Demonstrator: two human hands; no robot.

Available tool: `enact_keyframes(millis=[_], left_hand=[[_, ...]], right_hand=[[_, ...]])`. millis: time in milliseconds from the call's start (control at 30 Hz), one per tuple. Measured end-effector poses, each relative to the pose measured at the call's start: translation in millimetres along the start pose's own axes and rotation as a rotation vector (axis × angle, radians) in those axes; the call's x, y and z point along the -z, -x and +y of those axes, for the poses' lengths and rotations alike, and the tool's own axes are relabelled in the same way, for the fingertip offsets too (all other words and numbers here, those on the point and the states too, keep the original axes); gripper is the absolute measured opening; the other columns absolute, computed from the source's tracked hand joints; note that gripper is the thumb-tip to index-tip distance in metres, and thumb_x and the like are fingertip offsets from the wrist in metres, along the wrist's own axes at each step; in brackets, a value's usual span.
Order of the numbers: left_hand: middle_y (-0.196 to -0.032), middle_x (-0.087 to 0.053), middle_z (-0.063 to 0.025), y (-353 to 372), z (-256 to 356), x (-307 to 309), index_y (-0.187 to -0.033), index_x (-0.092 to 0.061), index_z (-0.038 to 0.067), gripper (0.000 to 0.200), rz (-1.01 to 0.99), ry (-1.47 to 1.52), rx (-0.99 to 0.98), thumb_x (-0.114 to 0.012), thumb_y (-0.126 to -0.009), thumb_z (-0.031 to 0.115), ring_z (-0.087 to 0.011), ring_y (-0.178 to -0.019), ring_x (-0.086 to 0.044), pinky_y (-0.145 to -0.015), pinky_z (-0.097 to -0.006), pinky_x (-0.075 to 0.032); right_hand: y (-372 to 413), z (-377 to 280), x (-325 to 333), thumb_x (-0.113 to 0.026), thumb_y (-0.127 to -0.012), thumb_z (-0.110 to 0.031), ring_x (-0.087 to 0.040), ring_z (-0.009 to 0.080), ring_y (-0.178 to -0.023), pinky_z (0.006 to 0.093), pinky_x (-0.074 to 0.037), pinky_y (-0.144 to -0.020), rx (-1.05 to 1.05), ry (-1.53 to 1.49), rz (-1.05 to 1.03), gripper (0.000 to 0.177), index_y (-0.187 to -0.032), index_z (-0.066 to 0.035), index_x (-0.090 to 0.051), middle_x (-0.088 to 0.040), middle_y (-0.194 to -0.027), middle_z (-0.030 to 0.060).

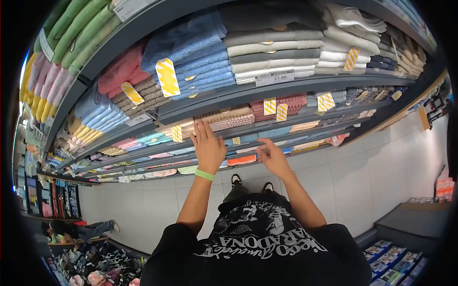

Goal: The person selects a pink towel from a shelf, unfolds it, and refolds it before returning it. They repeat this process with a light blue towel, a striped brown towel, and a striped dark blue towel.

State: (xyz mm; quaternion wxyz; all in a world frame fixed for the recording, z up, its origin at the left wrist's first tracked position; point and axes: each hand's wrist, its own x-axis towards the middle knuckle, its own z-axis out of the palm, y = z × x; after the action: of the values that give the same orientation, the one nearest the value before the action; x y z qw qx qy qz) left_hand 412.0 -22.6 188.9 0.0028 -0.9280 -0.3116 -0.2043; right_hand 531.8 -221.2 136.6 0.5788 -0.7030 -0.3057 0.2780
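I stand facing a grey shelf rack (267, 88) stacked with folded towels. My left hand (208, 145), with a green wristband, is stretched out flat with fingers apart, resting on a stack of folded beige and pink towels (224, 119) on a middle shelf. My right hand (273, 157) reaches to a lower shelf edge, fingers curled near a blue folded towel (274, 133) and an orange one (241, 160); whether it grips anything is unclear.
Blue towels (191, 52), grey and white towels (274, 52) and pink towels (121, 71) fill the upper shelves, with yellow price tags (167, 76) hanging. White tiled floor (372, 176) lies below. Another person (71, 231) crouches at lower left beside bins of goods.
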Motion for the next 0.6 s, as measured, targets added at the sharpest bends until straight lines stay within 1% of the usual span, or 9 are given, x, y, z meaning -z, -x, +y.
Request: enact_keyframes(millis=[167, 233, 267, 333, 367, 433, 467, 533, 600], left_hand=[[-0.140, -0.045, -0.0319, 37.1, 3.4, -21.6, -0.136, -0.043, -0.012, 0.061, -0.112, 0.094, -0.037, -0.061, -0.088, 0.021, -0.0450, -0.137, -0.037, -0.114, -0.0598, -0.022], [-0.128, -0.056, -0.0319, 50.5, 2.5, -30.7, -0.133, -0.048, -0.008, 0.055, -0.448, 0.274, 0.053, -0.060, -0.087, 0.020, -0.0456, -0.125, -0.050, -0.109, -0.0565, -0.033], [-0.128, -0.056, -0.0319, 53.5, 7.5, -28.3, -0.133, -0.048, -0.008, 0.055, -0.449, 0.276, 0.054, -0.060, -0.087, 0.020, -0.0456, -0.125, -0.050, -0.109, -0.0565, -0.033], [-0.116, -0.064, -0.0269, 56.8, 16.5, -24.9, -0.129, -0.057, -0.002, 0.047, -0.759, 0.351, 0.167, -0.061, -0.090, 0.025, -0.0448, -0.111, -0.060, -0.103, -0.0480, -0.043], [-0.116, -0.064, -0.0269, 66.8, 13.9, -39.1, -0.129, -0.057, -0.002, 0.047, -0.755, 0.359, 0.164, -0.061, -0.090, 0.025, -0.0448, -0.111, -0.060, -0.103, -0.0480, -0.043], [-0.114, -0.065, -0.0264, 89.6, 9.0, -66.2, -0.126, -0.060, 0.003, 0.044, -0.763, 0.619, -0.182, -0.061, -0.091, 0.028, -0.0436, -0.108, -0.061, -0.095, -0.0448, -0.049], [-0.114, -0.065, -0.0264, 93.8, 12.0, -69.1, -0.126, -0.060, 0.003, 0.044, -0.760, 0.627, -0.186, -0.061, -0.091, 0.028, -0.0436, -0.108, -0.061, -0.095, -0.0448, -0.049], [-0.116, -0.066, -0.0254, 100.4, 17.1, -69.9, -0.128, -0.059, 0.004, 0.043, -1.097, 0.726, -0.206, -0.060, -0.093, 0.030, -0.0421, -0.107, -0.062, -0.094, -0.0445, -0.049], [-0.114, -0.066, -0.0256, 110.7, 11.9, -83.2, -0.127, -0.059, 0.002, 0.044, -1.104, 0.717, -0.222, -0.060, -0.092, 0.029, -0.0415, -0.106, -0.063, -0.094, -0.0446, -0.049]], right_hand=[[16.2, 18.8, 0.6, -0.061, -0.092, -0.006, -0.070, 0.0189, -0.072, 0.0311, -0.053, -0.065, -0.080, -0.034, -0.028, 0.033, -0.124, -0.004, -0.056, -0.071, -0.097, 0.0105], [18.3, 37.2, -2.6, -0.061, -0.091, -0.006, -0.070, 0.0184, -0.072, 0.0306, -0.053, -0.065, -0.091, -0.057, -0.028, 0.031, -0.122, -0.004, -0.058, -0.071, -0.097, 0.0107], [19.6, 44.9, -1.8, -0.060, -0.092, -0.004, -0.068, 0.0166, -0.073, 0.0286, -0.052, -0.065, -0.108, -0.060, -0.060, 0.030, -0.122, -0.003, -0.058, -0.069, -0.099, 0.0101], [21.1, 55.5, -4.7, -0.059, -0.093, -0.002, -0.067, 0.0149, -0.073, 0.0266, -0.052, -0.064, -0.121, -0.056, -0.091, 0.030, -0.122, -0.002, -0.057, -0.067, -0.102, 0.0095], [22.4, 57.9, -5.7, -0.059, -0.093, -0.002, -0.067, 0.0147, -0.073, 0.0266, -0.052, -0.065, -0.124, -0.066, -0.102, 0.028, -0.121, -0.002, -0.059, -0.068, -0.101, 0.0093], [26.9, 62.3, -9.3, -0.058, -0.093, -0.002, -0.067, 0.0146, -0.073, 0.0267, -0.052, -0.065, -0.133, -0.068, -0.107, 0.026, -0.119, -0.001, -0.060, -0.068, -0.100, 0.0090], [27.9, 64.1, -11.1, -0.058, -0.093, -0.002, -0.066, 0.0146, -0.073, 0.0270, -0.053, -0.066, -0.140, -0.063, -0.113, 0.025, -0.117, -0.001, -0.061, -0.068, -0.099, 0.0087], [30.7, 71.2, -17.2, -0.058, -0.093, -0.002, -0.066, 0.0146, -0.073, 0.0274, -0.053, -0.066, -0.146, -0.046, -0.120, 0.024, -0.116, 0.000, -0.062, -0.069, -0.098, 0.0084], [31.7, 83.8, -20.6, -0.058, -0.093, -0.002, -0.066, 0.0147, -0.073, 0.0281, -0.053, -0.066, -0.201, -0.008, -0.168, 0.022, -0.114, 0.000, -0.063, -0.069, -0.096, 0.0079]])
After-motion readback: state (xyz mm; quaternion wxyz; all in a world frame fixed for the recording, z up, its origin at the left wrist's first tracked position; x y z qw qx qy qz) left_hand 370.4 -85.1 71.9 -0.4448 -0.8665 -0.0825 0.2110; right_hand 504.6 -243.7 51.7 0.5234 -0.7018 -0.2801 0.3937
